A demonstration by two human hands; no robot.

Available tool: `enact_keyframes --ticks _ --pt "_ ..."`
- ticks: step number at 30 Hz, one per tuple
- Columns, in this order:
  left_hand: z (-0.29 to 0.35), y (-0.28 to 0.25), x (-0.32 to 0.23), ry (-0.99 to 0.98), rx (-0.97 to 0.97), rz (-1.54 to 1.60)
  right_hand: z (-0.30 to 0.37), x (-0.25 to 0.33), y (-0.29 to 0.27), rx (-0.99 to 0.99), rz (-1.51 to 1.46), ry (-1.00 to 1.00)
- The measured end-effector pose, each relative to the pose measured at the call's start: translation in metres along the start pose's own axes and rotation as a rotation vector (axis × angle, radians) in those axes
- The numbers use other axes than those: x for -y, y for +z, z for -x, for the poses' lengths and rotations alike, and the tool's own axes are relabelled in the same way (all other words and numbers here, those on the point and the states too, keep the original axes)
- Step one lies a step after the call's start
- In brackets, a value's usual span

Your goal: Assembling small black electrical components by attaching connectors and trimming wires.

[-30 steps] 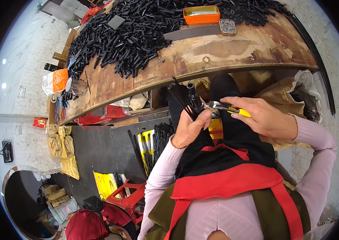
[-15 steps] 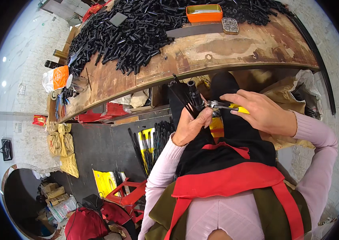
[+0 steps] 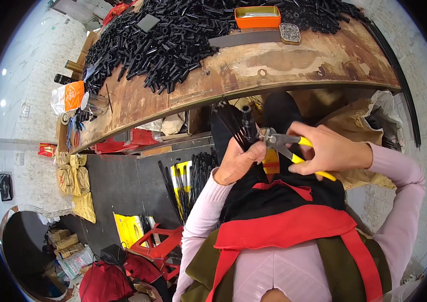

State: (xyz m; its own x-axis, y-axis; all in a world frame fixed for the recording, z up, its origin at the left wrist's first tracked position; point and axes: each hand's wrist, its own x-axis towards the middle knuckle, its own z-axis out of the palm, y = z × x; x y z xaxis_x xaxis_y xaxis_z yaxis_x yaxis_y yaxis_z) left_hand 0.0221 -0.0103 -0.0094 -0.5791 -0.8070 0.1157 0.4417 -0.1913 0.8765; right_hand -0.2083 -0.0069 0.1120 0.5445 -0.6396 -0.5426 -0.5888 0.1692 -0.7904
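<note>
My left hand (image 3: 238, 162) is wrapped around a bundle of thin black rods (image 3: 228, 120) and a thicker black tube (image 3: 248, 126) standing up beside them. In my right hand (image 3: 333, 145) is a pair of pliers with yellow handles (image 3: 280, 139), its two handles spread apart. The metal jaws meet the side of the tube, close to my left thumb. What lies between the jaws is too small to make out. Both hands are above my lap, just in front of the wooden workbench (image 3: 253, 75).
A large pile of short black tubes (image 3: 168, 45) covers the bench's far left. An orange tin (image 3: 257, 20) and a clear box of small metal parts (image 3: 290, 33) sit behind. More black rods (image 3: 201, 176) stand lower left, near a red stool (image 3: 160, 244). An open sack (image 3: 357, 118) is at right.
The pliers' handles have opened from nearly together to wide apart, and the fingers of my right hand have spread with them. My left hand keeps its hold on the rods and tube.
</note>
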Motion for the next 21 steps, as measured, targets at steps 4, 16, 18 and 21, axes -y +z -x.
enact_keyframes --ticks 4,16,18,21 --pt "-0.009 0.003 -0.004 0.006 -0.139 -0.088 -0.022 -0.041 -0.004 -0.724 0.794 -0.793" --pt "-0.009 0.008 -0.016 -0.079 -0.079 0.001 -0.007 -0.026 -0.002 -0.101 0.215 -0.178" --pt "-0.019 0.011 -0.022 -0.038 -0.185 -0.151 -0.009 -0.03 -0.007 -0.251 0.279 -0.222" --pt "-0.027 0.009 -0.022 -0.08 -0.179 -0.116 -0.017 -0.048 -0.02 -0.744 0.913 -0.721"
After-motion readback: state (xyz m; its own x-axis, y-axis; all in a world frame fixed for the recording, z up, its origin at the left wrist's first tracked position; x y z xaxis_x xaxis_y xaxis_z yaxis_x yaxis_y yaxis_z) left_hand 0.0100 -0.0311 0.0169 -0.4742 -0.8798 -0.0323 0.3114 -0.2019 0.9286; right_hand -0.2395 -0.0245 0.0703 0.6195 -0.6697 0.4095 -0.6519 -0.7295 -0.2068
